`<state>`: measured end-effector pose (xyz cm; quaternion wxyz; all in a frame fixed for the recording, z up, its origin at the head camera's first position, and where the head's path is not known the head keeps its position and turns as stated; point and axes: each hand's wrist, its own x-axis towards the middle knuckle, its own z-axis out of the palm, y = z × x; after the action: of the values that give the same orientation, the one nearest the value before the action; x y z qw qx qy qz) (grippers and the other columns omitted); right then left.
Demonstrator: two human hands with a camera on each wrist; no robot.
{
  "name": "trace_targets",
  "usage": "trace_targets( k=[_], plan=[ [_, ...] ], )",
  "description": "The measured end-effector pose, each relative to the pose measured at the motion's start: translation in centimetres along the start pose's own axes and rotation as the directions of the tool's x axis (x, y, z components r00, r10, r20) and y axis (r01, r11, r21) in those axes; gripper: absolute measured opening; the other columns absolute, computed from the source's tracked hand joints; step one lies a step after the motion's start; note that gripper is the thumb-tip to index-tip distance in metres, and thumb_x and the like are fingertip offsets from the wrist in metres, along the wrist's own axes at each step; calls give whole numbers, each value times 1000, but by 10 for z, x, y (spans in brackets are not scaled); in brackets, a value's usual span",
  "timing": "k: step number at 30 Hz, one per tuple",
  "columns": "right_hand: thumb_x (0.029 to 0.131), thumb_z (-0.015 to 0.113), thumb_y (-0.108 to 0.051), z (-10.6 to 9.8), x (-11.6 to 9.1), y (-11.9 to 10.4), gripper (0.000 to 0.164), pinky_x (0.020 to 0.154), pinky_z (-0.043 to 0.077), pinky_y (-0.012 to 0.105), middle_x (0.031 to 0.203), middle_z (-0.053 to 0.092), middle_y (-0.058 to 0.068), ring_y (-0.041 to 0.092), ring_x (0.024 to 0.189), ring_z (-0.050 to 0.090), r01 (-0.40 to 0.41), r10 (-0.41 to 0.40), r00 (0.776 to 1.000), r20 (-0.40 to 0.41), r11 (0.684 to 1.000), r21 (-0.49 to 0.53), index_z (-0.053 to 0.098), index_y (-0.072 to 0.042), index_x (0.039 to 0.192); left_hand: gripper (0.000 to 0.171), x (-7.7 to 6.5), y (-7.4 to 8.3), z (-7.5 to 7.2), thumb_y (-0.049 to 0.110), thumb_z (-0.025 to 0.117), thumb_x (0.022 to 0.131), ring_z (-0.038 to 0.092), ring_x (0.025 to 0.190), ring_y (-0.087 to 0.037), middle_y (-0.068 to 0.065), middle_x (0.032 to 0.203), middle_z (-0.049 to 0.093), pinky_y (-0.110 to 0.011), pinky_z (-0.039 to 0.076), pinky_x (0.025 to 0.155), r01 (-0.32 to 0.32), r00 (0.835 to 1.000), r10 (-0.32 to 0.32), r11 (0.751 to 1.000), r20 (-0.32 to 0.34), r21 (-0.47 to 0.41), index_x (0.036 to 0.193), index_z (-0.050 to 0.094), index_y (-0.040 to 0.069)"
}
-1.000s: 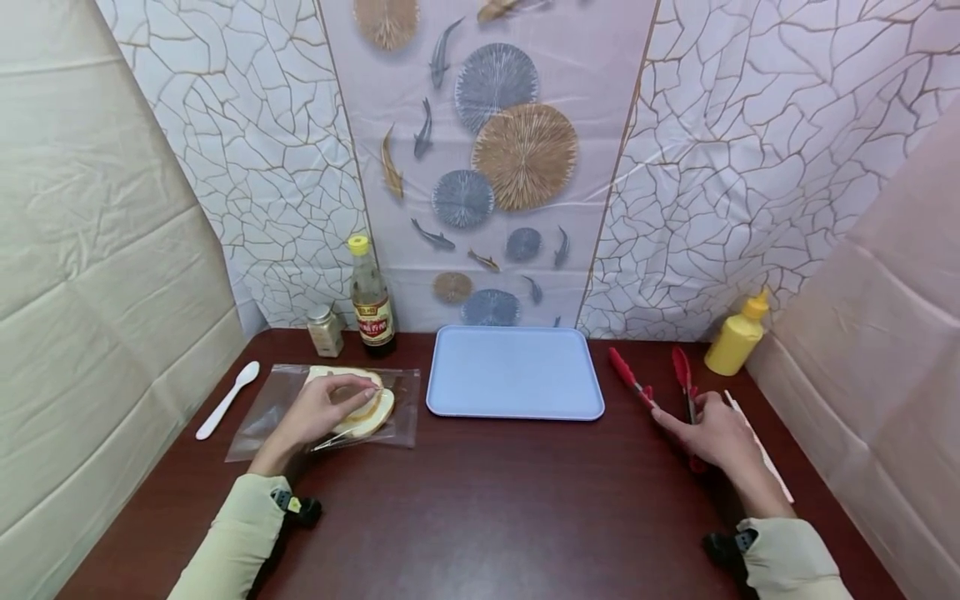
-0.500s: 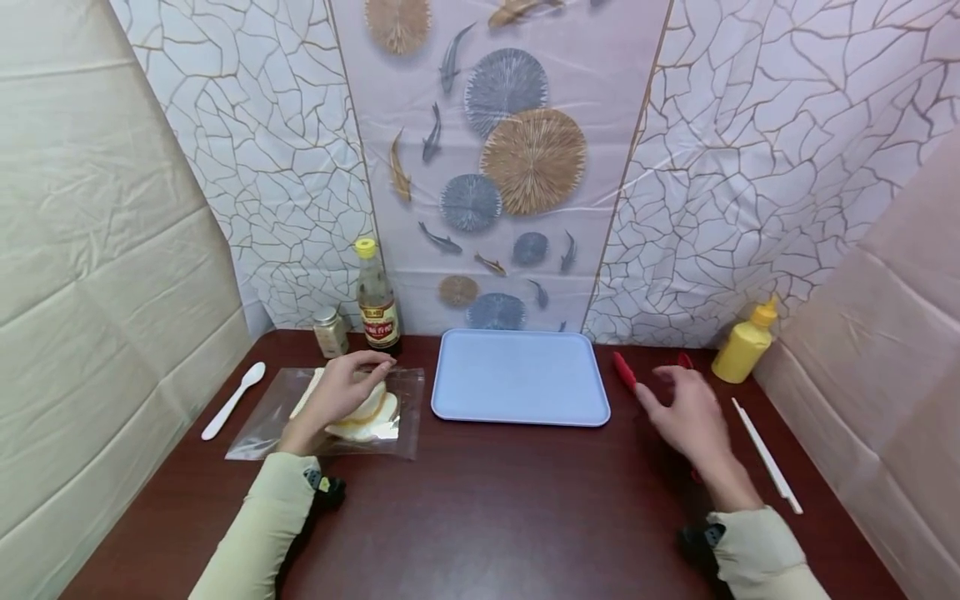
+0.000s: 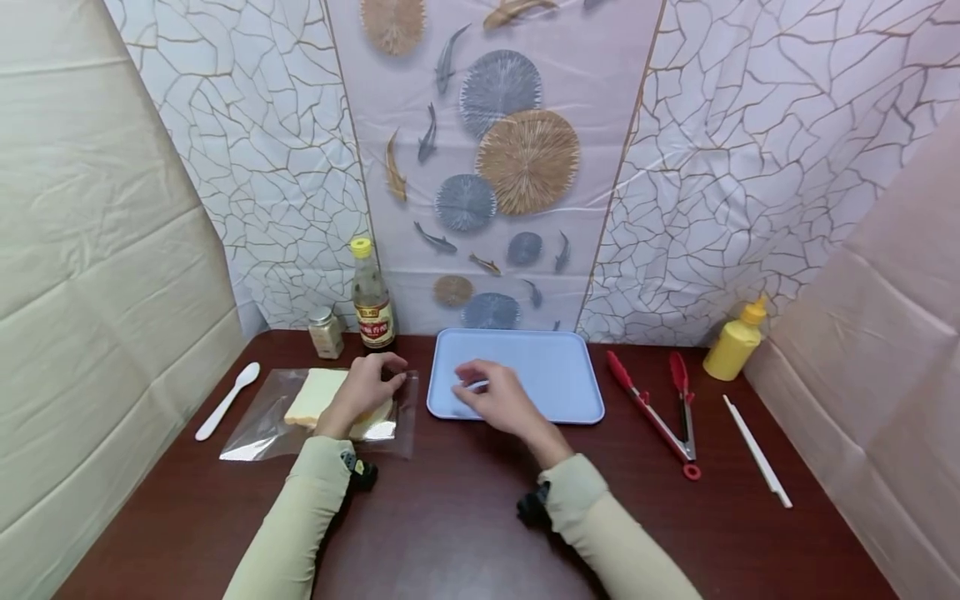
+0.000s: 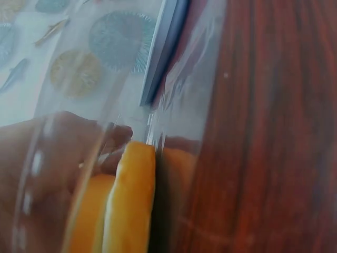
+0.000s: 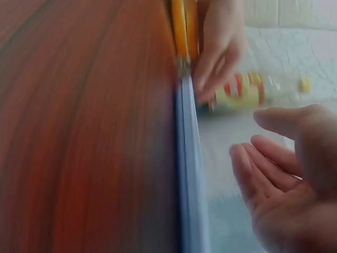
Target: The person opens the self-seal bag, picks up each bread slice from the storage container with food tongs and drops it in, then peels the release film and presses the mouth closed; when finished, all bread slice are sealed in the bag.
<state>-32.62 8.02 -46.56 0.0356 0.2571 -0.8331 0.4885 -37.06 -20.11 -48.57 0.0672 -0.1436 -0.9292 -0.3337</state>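
Left hand (image 3: pixel 367 390) is held over bagged bread (image 3: pixel 317 393), right hand (image 3: pixel 500 400) over blue tray (image 3: pixel 555 379)

The fingers of the left hand are loosely bent, with the thumb set a little apart from the forefinger and nothing seen between them; whether the clear bag (image 3: pixel 258 417) is touched by them cannot be told. The fingers of the right hand are likewise bent, the thumb parted from the fingertips, and nothing is gripped. Beneath the left hand, the bread is enclosed in the bag, laid flat on the left part of the worktop (image 3: pixel 450 525) and partly hidden by the hand. In the left wrist view, two crusts (image 4: pixel 136 197) are shown side by side through the plastic. Beneath the right hand, the tray is set along the middle of the worktop's back edge, just beside the bag. Farther out, a white spoon (image 3: pixel 227 402) is laid near the left edge, and a capped jar (image 3: pixel 326 335) and a yellow-capped bottle (image 3: pixel 372 304) are stood at the back edge, behind the bag. Right of the tray, red-tipped tongs (image 3: pixel 663 429) are splayed toward the back edge. A yellow squeeze bottle (image 3: pixel 733 348) is stood near the back right corner, and white chopsticks (image 3: pixel 757 451) are laid along the right edge.
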Motion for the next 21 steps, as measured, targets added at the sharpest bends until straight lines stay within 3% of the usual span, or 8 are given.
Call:
trace_targets(
  k=[5, 9, 16, 21],
  plan=[
    [101, 74, -8, 50, 18, -11, 35, 97, 64, 38, 122, 78, 25, 36, 111, 78, -38, 33, 996, 77, 997, 65, 71, 8, 132, 10, -2, -5, -2, 18, 78, 100, 77, 99, -22, -2, 100, 84, -45, 58, 93, -12, 999, 11, 1000, -35, -29, 107, 84, 14],
    [102, 73, -9, 76, 26, -13, 34, 92, 64, 30, 123, 79, 23, 33, 110, 79, -81, 78, 996, 49, 995, 64, 72, 6, 132, 7, -4, -10, -5, 22, 79, 101, 76, 97, -19, 1, 98, 84, -40, 57, 90, -13, 999, 10, 998, -37, -65, 101, 85, 18],
    [101, 74, -7, 90, 35, -13, 39, 90, 65, 30, 124, 78, 21, 30, 109, 79, -120, 121, 993, -15, 991, 60, 69, 4, 138, 9, -4, -16, -8, 19, 75, 103, 74, 98, -16, -4, 102, 83, -33, 52, 92, -14, 997, 27, 986, 76, -166, 106, 81, 13],
    [101, 75, -10, 90, 40, -11, 37, 87, 65, 30, 118, 81, 17, 26, 103, 81, -111, 112, 993, -25, 993, 26, 72, 5, 134, 11, -6, -15, -7, 18, 74, 105, 72, 95, -15, -9, 104, 82, -28, 52, 85, -6, 993, 35, 968, 110, -250, 109, 78, 9]
  ],
)
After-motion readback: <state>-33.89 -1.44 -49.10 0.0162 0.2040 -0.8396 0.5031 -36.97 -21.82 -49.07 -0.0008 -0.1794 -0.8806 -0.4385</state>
